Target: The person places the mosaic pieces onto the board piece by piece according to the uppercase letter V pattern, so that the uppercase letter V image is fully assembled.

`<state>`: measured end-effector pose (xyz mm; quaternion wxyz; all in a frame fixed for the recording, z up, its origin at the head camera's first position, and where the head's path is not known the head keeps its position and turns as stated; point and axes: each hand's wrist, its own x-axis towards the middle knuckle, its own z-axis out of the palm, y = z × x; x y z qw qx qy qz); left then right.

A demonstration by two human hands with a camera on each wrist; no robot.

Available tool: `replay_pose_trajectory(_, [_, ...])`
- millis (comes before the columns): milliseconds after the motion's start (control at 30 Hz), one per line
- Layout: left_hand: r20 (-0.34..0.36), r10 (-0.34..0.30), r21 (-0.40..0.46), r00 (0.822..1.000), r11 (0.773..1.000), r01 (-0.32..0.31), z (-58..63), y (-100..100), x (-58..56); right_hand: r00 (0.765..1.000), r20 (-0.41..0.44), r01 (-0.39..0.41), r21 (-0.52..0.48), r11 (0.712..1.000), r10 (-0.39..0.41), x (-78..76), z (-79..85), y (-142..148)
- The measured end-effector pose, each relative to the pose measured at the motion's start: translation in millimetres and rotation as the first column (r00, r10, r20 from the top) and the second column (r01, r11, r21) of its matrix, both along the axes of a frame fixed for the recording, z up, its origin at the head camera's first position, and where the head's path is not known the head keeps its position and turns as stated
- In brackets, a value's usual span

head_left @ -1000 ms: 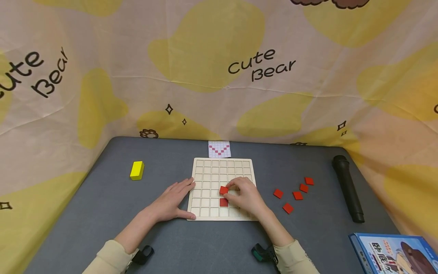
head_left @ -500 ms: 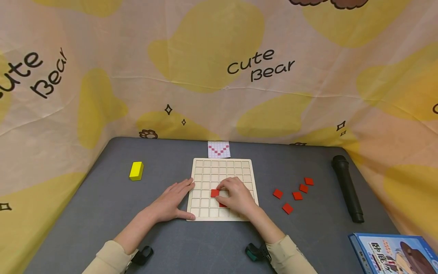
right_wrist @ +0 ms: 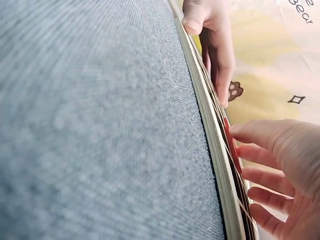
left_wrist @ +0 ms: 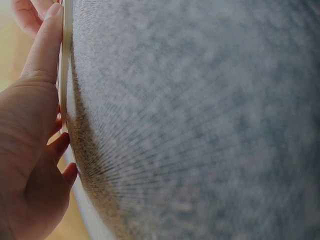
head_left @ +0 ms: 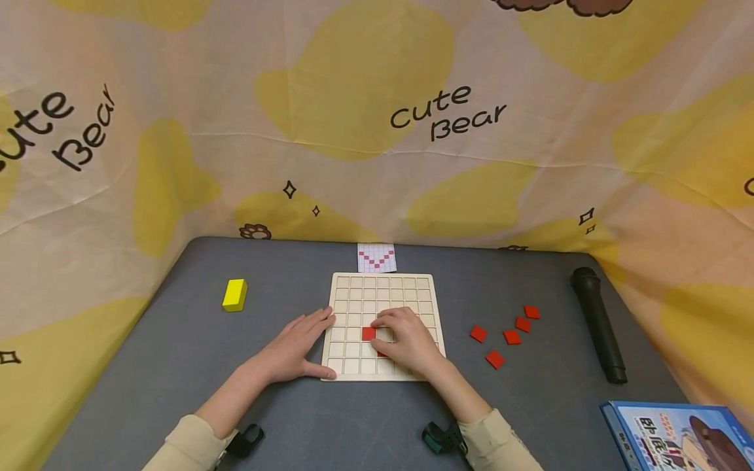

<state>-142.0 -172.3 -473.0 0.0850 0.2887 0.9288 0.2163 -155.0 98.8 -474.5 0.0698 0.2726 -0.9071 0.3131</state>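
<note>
A pale wooden grid board (head_left: 353,294) lies on the grey table. My left hand (head_left: 299,348) rests flat along its left edge, thumb on the near corner; in the left wrist view the thumb (left_wrist: 44,47) lies against the rim. Over the board's middle, my right hand (head_left: 410,340) pinches a red square tile (head_left: 368,333) by its right side, thumb and index finger at its corners. The tile lies flat in a grid cell. A second red tile (head_left: 381,354) sits one row nearer and to the right, mostly hidden under my right thumb.
Several loose red tiles (head_left: 512,337) lie right of the board. A black microphone (head_left: 599,327) and a blue box (head_left: 683,435) are farther right. A yellow block (head_left: 235,295) stands left. Behind the board is a card (head_left: 377,258) with a pink V pattern.
My right hand has carried the red tile one column left and lowered it into a cell, its thumb now covering most of the nearer tile. My left hand has stayed put.
</note>
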Motion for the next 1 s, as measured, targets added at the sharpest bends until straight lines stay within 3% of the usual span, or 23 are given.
replay_pose_trajectory(233, [-0.003, -0.006, 0.011, 1.0, 1.0, 0.006, 0.9, -0.3, 0.4, 1.0, 0.019, 0.011, -0.101, 0.995, -0.009, 1.6, 2.7, 13.5])
replay_pose_trajectory(533, [-0.01, -0.002, 0.008, 1.0, 1.0, 0.002, -0.3, -0.9, 0.5, 0.988, 0.06, 0.148, -0.116, 0.982, -0.142, -1.0, 5.4, 52.7])
replay_pose_trajectory(1000, [-0.01, -0.001, 0.017, 1.0, 1.0, 0.001, -1.2, -1.4, 0.5, 0.941, 0.08, 0.331, -0.019, 0.943, -0.328, 6.6, 8.6, 120.7])
